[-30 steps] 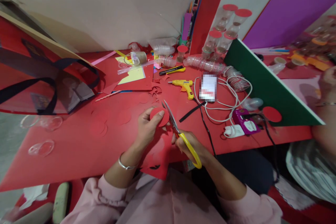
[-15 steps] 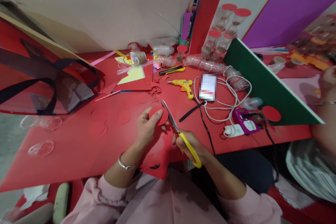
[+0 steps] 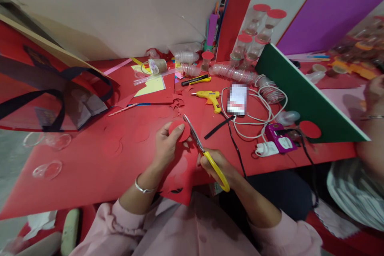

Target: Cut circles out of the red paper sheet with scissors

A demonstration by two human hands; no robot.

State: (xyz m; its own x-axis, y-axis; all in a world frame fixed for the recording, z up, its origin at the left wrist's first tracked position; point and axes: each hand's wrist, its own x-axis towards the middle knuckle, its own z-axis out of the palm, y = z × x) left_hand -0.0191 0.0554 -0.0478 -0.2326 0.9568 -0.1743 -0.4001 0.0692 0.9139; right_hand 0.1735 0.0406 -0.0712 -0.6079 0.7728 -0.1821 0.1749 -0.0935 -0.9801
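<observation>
Pinched between the thumb and fingers of my left hand (image 3: 167, 146) is a red paper circle (image 3: 179, 131). My right hand (image 3: 217, 164) grips yellow-handled scissors (image 3: 216, 172), whose blades point up and away from me along the circle's right edge. The blades look nearly closed; whether they touch the paper I cannot tell. Red paper offcuts (image 3: 177, 104) lie just beyond my hands. Cut red circles (image 3: 113, 147) rest on the red table to the left. A red sheet (image 3: 180, 192) hangs over the near table edge under my wrists.
A yellow glue gun (image 3: 210, 98), a box cutter (image 3: 196, 80), a phone (image 3: 237, 100) and looped white cable (image 3: 255, 118) lie beyond. Plastic cups (image 3: 234, 73) line the back. A green board (image 3: 300, 96) stands at right, near another person's arm (image 3: 372, 128).
My left hand and the red circle have shifted slightly left. The scissors have moved a little with them, and my right hand has stayed almost in place.
</observation>
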